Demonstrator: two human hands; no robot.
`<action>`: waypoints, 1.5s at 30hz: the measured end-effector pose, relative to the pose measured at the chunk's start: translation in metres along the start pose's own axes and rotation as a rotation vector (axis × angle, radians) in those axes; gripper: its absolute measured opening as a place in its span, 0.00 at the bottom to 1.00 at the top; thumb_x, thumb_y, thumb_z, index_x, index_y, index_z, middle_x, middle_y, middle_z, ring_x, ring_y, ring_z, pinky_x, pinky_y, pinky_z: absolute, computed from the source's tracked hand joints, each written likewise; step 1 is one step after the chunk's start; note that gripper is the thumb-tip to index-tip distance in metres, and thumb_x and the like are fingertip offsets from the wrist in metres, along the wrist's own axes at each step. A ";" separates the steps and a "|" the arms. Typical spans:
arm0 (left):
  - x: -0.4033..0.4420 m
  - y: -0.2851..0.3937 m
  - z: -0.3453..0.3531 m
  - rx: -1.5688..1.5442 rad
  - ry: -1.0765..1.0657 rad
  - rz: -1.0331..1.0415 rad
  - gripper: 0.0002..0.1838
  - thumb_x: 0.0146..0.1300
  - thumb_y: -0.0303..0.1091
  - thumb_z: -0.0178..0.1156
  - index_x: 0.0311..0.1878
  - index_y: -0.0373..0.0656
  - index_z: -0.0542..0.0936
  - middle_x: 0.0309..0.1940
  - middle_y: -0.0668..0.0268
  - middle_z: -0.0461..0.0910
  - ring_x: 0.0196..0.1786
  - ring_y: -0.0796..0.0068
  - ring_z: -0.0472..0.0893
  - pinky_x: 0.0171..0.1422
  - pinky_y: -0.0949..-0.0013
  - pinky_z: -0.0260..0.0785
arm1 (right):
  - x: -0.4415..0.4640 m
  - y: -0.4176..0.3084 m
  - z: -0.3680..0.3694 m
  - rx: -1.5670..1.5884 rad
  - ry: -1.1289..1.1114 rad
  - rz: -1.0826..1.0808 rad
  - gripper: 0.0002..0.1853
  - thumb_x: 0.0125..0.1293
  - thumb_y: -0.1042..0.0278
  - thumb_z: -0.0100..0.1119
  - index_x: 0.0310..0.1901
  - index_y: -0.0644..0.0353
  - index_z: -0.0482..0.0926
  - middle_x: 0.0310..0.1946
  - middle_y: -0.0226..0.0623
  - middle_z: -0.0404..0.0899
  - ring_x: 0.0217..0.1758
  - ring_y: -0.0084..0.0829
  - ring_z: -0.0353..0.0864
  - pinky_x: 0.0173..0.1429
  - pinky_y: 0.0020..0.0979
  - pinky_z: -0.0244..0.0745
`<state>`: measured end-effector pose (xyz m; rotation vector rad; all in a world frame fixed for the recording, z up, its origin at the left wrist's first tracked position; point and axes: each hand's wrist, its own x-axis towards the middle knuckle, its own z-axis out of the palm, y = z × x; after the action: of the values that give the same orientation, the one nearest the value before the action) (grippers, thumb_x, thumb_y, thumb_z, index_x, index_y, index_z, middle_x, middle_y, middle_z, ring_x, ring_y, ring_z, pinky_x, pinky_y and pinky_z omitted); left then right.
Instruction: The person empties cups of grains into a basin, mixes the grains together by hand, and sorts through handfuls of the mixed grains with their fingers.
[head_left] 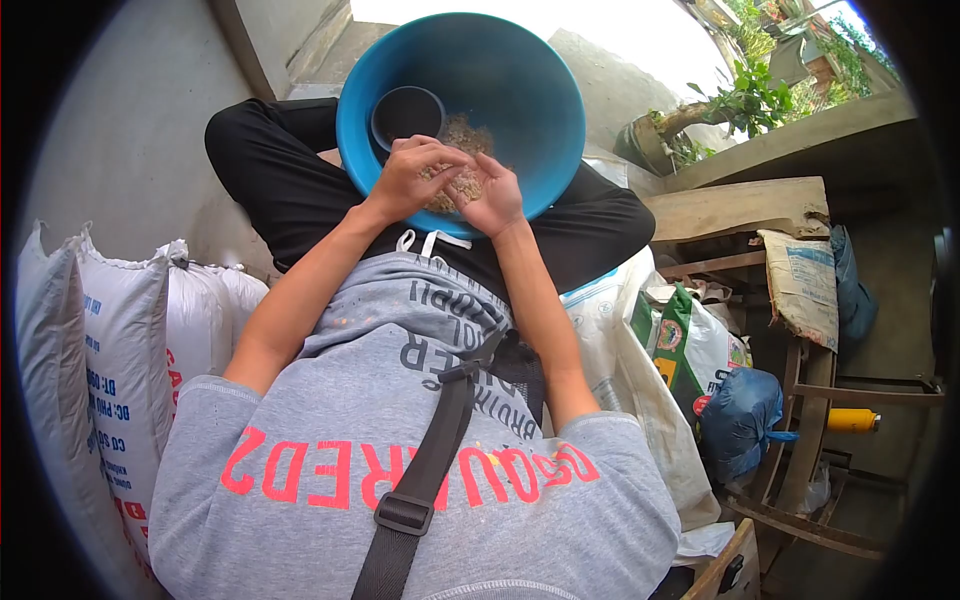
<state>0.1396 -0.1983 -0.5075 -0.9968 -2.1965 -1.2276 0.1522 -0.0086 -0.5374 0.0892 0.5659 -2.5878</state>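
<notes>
A large blue basin (530,110) rests at my crossed legs, with a layer of pale, husk-like grain (465,137) on its bottom. Inside it, on the left, sits a small dark round bowl (408,112); its contents are too dark to make out. My right hand (492,200) is turned palm up over the near rim, cupped under some of the grain. My left hand (415,180) reaches across above that palm, fingers bent and pressed together, their tips close to the grain. Whatever the left fingertips pinch is too small to see.
Several full white sacks (125,370) stand along the left wall. At the right are a white sack (630,350), a green-and-white bag (690,345), a blue plastic bag (740,420) and a wooden frame (800,430). A potted plant (650,140) stands beyond the basin.
</notes>
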 end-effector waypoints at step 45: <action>0.003 -0.016 -0.003 -0.249 0.522 -0.485 0.10 0.70 0.25 0.59 0.48 0.43 0.88 0.41 0.66 0.88 0.39 0.77 0.84 0.46 0.71 0.75 | 0.058 -0.088 0.046 -2.275 0.556 -0.436 0.26 0.70 0.51 0.54 0.60 0.61 0.83 0.58 0.51 0.84 0.64 0.50 0.81 0.69 0.45 0.74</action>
<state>0.1258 -0.2055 -0.5124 -0.1634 -1.9370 -1.7683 0.0613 0.0165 -0.4715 -0.1118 3.2451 -0.6708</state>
